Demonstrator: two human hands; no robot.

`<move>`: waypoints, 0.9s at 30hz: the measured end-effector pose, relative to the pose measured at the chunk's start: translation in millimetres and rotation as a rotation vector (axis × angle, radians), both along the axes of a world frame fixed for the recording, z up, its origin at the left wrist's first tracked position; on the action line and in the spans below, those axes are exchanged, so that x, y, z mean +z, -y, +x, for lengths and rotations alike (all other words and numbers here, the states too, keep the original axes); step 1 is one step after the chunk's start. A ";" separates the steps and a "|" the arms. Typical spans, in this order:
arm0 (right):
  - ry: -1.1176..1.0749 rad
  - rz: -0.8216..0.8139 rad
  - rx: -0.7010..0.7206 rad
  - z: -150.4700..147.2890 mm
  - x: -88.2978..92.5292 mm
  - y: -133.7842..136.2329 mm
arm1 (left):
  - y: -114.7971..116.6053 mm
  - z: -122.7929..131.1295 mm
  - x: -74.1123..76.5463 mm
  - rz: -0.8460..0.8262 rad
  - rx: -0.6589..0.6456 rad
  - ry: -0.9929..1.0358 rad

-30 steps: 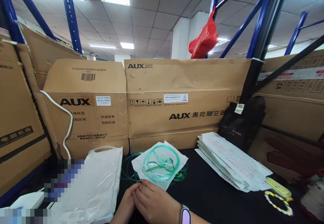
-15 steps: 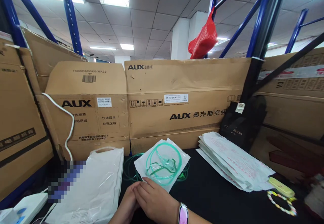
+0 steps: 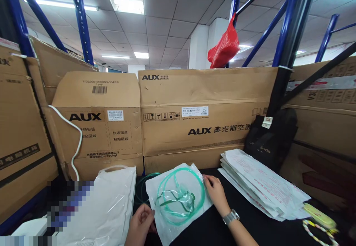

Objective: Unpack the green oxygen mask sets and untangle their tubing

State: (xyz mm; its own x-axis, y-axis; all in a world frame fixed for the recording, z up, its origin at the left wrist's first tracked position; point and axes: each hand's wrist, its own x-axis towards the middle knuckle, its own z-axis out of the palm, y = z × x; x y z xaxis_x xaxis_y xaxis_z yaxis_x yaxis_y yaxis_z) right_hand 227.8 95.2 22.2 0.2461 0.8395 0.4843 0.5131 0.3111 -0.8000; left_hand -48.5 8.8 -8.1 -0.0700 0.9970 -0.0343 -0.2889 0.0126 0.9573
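A clear pouch (image 3: 178,198) with a coil of green tubing and a mask inside lies on the black table top (image 3: 222,227) in front of me. My left hand (image 3: 141,223) is curled on the pouch's near left corner. My right hand (image 3: 215,192), a watch on its wrist, grips the pouch's right edge with bent fingers. More loose green tubing (image 3: 143,186) shows behind the pouch on the left.
A white plastic bag (image 3: 111,201) lies left of the pouch. A stack of flat printed pouches (image 3: 261,186) sits at the right, a black bag (image 3: 269,138) behind it. Cardboard boxes (image 3: 200,116) wall the back. A yellow-green object (image 3: 319,214) and a bead bracelet (image 3: 319,235) lie at far right.
My right hand has left my left hand at the pouch's near edge and moved out to its right edge. The pouch now lies flatter and nearer to me.
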 end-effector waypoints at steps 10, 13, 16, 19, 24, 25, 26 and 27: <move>-0.283 -0.298 0.349 -12.8 17.3 15.0 | 11.6 -2.4 -11.6 0.116 0.204 -0.143; -0.355 -0.366 0.434 -9.2 24.0 21.6 | 10.1 -9.9 -8.5 -0.033 0.149 -0.133; -0.414 -0.377 0.450 -5.1 24.0 23.6 | 1.6 -10.8 -4.3 -0.096 0.104 -0.115; -0.454 -0.372 0.445 -4.0 21.8 22.8 | -4.7 -5.4 -2.1 -0.158 0.010 -0.072; -0.479 -0.360 0.422 -4.7 23.6 22.3 | 2.7 1.3 -2.4 -0.148 -0.075 0.032; -0.482 -0.349 0.406 -3.3 24.9 22.0 | 4.7 1.9 -1.7 -0.144 -0.076 0.070; -0.486 -0.334 0.385 -1.0 26.3 21.4 | 6.2 2.4 -0.4 -0.145 -0.067 0.117; -0.492 -0.315 0.358 2.1 27.8 20.7 | 7.4 2.8 1.5 -0.155 -0.049 0.171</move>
